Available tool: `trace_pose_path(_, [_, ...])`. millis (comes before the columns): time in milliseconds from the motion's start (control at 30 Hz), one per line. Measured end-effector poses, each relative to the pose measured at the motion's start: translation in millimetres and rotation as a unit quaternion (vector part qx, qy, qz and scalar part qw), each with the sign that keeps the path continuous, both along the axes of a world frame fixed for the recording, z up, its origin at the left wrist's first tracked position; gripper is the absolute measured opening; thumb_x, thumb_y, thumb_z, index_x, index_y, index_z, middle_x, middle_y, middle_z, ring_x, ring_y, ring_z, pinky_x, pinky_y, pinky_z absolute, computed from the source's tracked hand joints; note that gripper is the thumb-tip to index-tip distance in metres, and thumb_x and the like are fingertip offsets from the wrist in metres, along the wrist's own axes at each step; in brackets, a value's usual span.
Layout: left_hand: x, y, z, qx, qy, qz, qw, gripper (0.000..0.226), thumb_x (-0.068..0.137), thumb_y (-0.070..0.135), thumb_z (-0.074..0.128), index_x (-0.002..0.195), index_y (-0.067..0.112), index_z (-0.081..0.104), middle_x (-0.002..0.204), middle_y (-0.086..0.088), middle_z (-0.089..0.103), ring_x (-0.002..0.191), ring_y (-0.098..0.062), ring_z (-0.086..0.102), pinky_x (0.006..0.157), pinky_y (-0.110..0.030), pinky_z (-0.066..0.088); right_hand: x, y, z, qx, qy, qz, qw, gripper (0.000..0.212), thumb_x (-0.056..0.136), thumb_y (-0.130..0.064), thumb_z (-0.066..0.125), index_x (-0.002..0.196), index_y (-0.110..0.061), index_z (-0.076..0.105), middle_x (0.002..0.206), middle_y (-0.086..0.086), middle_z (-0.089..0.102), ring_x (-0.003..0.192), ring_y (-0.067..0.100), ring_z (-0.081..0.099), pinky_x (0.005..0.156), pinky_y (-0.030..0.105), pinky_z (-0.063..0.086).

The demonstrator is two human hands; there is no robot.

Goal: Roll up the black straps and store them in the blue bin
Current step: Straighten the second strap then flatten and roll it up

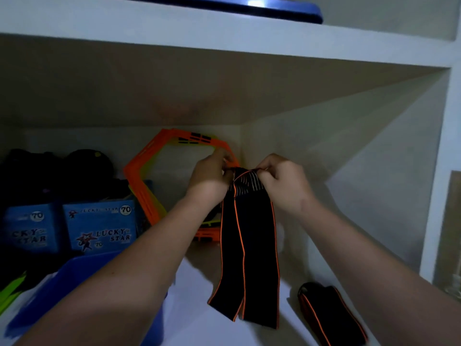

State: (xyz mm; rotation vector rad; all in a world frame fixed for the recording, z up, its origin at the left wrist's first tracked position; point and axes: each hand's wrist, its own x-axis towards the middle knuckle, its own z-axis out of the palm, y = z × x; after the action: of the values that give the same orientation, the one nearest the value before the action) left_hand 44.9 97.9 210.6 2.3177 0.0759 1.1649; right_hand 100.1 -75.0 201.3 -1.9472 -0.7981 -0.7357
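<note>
**Strap held up at its top edge, rolling barely begun**

Forearms fill the bottom of the view, reaching up into a shelf [249, 308] recess. Under the left forearm sits the blue bin [82, 278], near the shelf's front edge; what it holds cannot be told, since the arm covers most of it.

Both hands are raised in front of the back wall. Left hand [212, 176] and right hand [282, 181] each have their fingers closed in a pinch on the top end of a black strap [247, 245] with orange edging. Between the hands the top of it is bunched or folded over, showing a pale ribbed patch. Below that it hangs loose in two lengths side by side, the lower ends reaching down to about the shelf surface.

A second strap [329, 313] lies on the shelf to the right, well apart from the bin. It looks folded or partly rolled, though the dim light makes that hard to judge.

Behind the hands leans an orange frame [139, 181]; blue boxes [99, 228] stand at left.

As a judgement, the task is at an early stage: the held strap has nearly its whole length left to roll, the other is not yet in the bin, and both must be stored there
</note>
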Motion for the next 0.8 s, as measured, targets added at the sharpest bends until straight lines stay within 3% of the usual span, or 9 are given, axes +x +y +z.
trace_pose_path(133, [-9.9,-9.7,15.4,-0.061,-0.004,-0.002,0.998,0.034,0.088,0.013,0.061,0.12,0.023,0.066,0.101,-0.007,0.072,0.092,-0.023,0.066,0.074,-0.021,0.043,-23.1,-2.6,7.9,-0.046,-0.04,-0.023,0.998,0.019,0.081,-0.034,0.053,0.084,-0.02,0.066,0.072,0.001,0.071,0.077,0.026,0.068,0.069,0.038,0.056])
trace_pose_path(233, [-16.6,-14.6,19.2,-0.124,0.009,-0.04,0.991,0.03,0.086,0.015,0.058,0.109,0.02,0.077,0.108,-0.006,0.076,0.102,-0.024,0.069,0.088,-0.028,0.054,-31.2,-3.9,10.9,-0.076,-0.068,-0.046,0.994,0.024,0.078,-0.036,0.048,0.08,-0.017,0.063,0.072,0.006,0.07,0.079,0.033,0.067,0.067,0.04,0.056])
trace_pose_path(367, [-27.4,-16.1,19.7,-0.201,0.032,-0.083,0.976,0.022,0.075,0.025,0.058,0.081,0.019,0.079,0.087,-0.012,0.076,0.084,-0.033,0.072,0.066,-0.043,0.061,-38.4,-7.3,14.9,-0.109,-0.057,-0.066,0.99,0.028,0.075,-0.037,0.045,0.072,-0.014,0.062,0.069,0.006,0.067,0.076,0.034,0.064,0.065,0.039,0.055])
trace_pose_path(467, [-33.5,-20.8,18.5,-0.232,0.06,-0.126,0.963,0.015,0.081,0.023,0.063,0.08,0.016,0.076,0.087,-0.015,0.074,0.076,-0.03,0.071,0.058,-0.038,0.058,-41.4,-7.4,14.8,-0.117,-0.06,-0.084,0.988,0.031,0.078,-0.038,0.045,0.068,-0.012,0.059,0.067,0.009,0.065,0.075,0.036,0.062,0.058,0.036,0.05])
trace_pose_path(567, [-38.8,-26.1,15.1,-0.242,0.089,-0.173,0.95,0.02,0.085,0.028,0.065,0.088,0.011,0.072,0.082,-0.011,0.07,0.072,-0.026,0.067,0.06,-0.032,0.052,-45.3,-7.8,15.1,-0.123,-0.06,-0.103,0.985,0.036,0.086,-0.034,0.048,0.058,-0.012,0.043,0.062,0.007,0.053,0.073,0.038,0.058,0.056,0.031,0.034])
trace_pose_path(700, [-40.1,-25.2,9.4,-0.228,0.102,-0.201,0.947,0.023,0.08,0.036,0.064,0.089,0.015,0.067,0.083,-0.007,0.066,0.077,-0.024,0.065,0.068,-0.038,0.05,-50.4,-10.9,15.0,-0.111,-0.079,-0.114,0.984,0.04,0.09,-0.031,0.048,0.056,-0.013,0.035,0.06,0.007,0.044,0.075,0.04,0.058,0.058,0.032,0.033])
trace_pose_path(800, [-42.1,-23.5,3.8,-0.247,0.134,-0.265,0.923,0.034,0.074,0.042,0.068,0.097,0.018,0.064,0.094,-0.007,0.066,0.086,-0.025,0.063,0.074,-0.041,0.046,-51.8,-12.7,14.5,-0.096,-0.09,-0.109,0.985,0.042,0.09,-0.029,0.049,0.054,-0.013,0.034,0.062,0.009,0.046,0.076,0.042,0.059,0.058,0.032,0.032])
